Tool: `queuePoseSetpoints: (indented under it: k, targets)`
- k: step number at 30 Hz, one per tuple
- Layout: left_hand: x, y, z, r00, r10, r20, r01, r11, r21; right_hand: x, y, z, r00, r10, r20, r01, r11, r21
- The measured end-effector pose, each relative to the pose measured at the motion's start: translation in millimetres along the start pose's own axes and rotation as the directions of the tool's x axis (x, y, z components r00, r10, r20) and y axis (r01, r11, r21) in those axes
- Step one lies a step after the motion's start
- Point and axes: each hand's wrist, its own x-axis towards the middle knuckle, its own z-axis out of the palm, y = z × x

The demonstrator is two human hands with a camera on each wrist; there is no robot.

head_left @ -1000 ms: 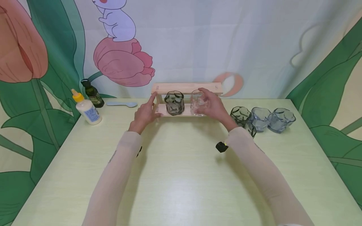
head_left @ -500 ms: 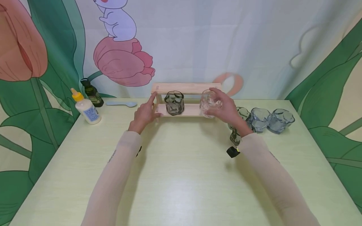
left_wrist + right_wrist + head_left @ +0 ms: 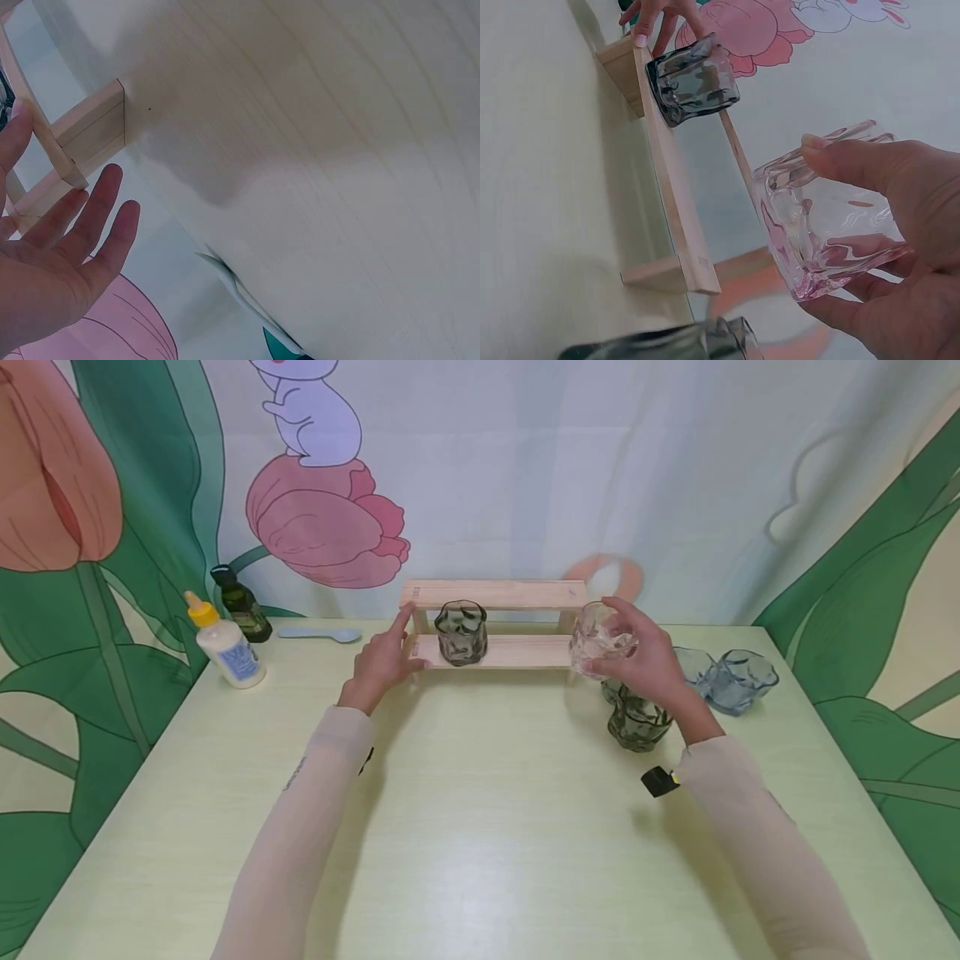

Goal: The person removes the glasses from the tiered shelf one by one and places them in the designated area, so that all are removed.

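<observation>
A small two-tier wooden rack [image 3: 517, 652] stands at the back of the table. A dark grey glass [image 3: 462, 633] rests on its lower board. My left hand [image 3: 381, 664] holds the rack's left end, thumb at the lower board and index finger at the upper one. In the left wrist view, the other fingers [image 3: 97, 210] extend beside the board's end. My right hand [image 3: 647, 653] grips a clear, pink-tinted glass [image 3: 825, 217] between thumb and fingers, just off the rack's right end. The pink-tinted glass overlaps the rack's right end in the head view.
Dark grey glasses [image 3: 637, 722] stand below the right hand, partly hidden. Bluish glasses [image 3: 738, 681] stand farther right. At the left are a glue bottle [image 3: 234, 650] with a yellow cap, a dark green bottle [image 3: 243, 606] and a pale blue spoon [image 3: 321, 634]. A printed curtain [image 3: 480, 485] hangs behind.
My right hand has carried the pink-tinted glass rightward, from over the lower board to the rack's right end. My left hand and the dark glass on the rack stay in place.
</observation>
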Motion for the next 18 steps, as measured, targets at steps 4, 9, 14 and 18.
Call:
queuePoseSetpoints:
  k: [4, 9, 14, 18]
  targets:
    - [-0.5, 0.9, -0.8, 1.000, -0.007, 0.004, 0.007, 1.000, -0.004, -10.1, 2.3, -11.8, 0.999, 0.028, -0.017, -0.028, 1.000, 0.000]
    - [-1.0, 1.6, -1.2, 1.000, -0.008, 0.009, 0.008, 1.000, -0.002, -24.3, 10.9, -24.9, 0.997, 0.053, -0.050, -0.055, 0.998, -0.039]
    - [-0.7, 1.2, -0.4, 1.000, 0.001, 0.002, -0.001, 1.000, 0.002, -40.1, 21.9, -38.0, 0.996, 0.051, -0.067, -0.055, 0.997, -0.053]
    - [0.8, 0.1, 0.7, 1.000, 0.005, -0.001, -0.005, 1.000, 0.004, -53.1, 27.4, -48.8, 0.994, 0.082, -0.071, -0.086, 0.994, -0.061]
